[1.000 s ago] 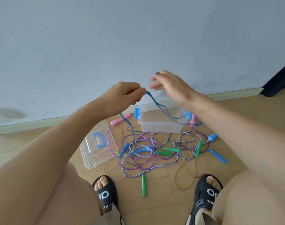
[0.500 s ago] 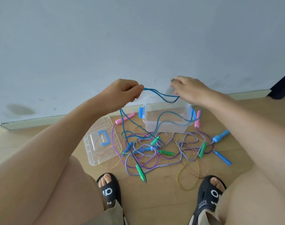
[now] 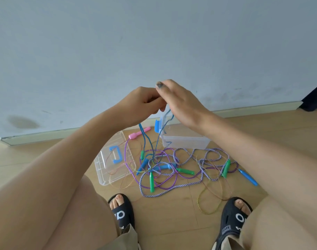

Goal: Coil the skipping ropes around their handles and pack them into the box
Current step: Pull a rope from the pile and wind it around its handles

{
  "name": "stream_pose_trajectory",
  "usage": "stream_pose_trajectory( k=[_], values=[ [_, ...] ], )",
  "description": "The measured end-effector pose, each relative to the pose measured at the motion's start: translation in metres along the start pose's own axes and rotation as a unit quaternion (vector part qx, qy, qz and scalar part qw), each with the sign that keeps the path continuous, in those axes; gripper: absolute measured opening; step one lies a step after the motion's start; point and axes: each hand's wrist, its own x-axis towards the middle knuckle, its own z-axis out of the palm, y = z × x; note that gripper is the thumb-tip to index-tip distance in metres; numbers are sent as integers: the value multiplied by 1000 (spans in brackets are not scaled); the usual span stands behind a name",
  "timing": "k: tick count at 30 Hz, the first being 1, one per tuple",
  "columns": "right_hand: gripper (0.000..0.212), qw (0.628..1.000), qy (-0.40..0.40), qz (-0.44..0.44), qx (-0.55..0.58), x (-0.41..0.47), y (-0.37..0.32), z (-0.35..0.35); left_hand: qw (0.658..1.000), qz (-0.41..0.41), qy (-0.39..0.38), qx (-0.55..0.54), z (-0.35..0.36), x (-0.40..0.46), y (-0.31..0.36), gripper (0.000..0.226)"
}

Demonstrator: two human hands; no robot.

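Above the floor, at mid-frame, the left hand and right hand meet, fingertips touching. Left hand: fingers curled, gripping the blue rope, whose strands hang straight down from beneath it. Right hand: thumb and fingers pinching the same rope where it leaves the left hand; a further strand drops from under the right palm. Directly below and slightly beyond the right hand stands the clear box, open, with a blue latch on its near-left corner; the hanging strand passes in front of it. Below the left hand, on the floor, lies the clear lid with its blue carrying handle. Below both hands spreads a tangle of ropes: a purple-and-white braided cord, a purple cord and thin gold cords, with green and blue handles scattered among them. A pink handle lies just beneath the left wrist, near the wall. Two feet in black sandals frame the tangle.
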Motion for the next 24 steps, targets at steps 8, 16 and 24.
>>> stream_pose_trajectory(
  k=[8,16,24],
  values=[
    [44,956,120,-23,-267,15,16,-30,998,-50,-22,37,-11,-3,-18,39],
    [35,965,9,187,-182,15,46,-47,998,-53,-6,15,-16,-9,-19,40],
    [46,982,18,-3,-188,5,15,-18,997,-50,-46,43,-8,-5,-17,38]
  ],
)
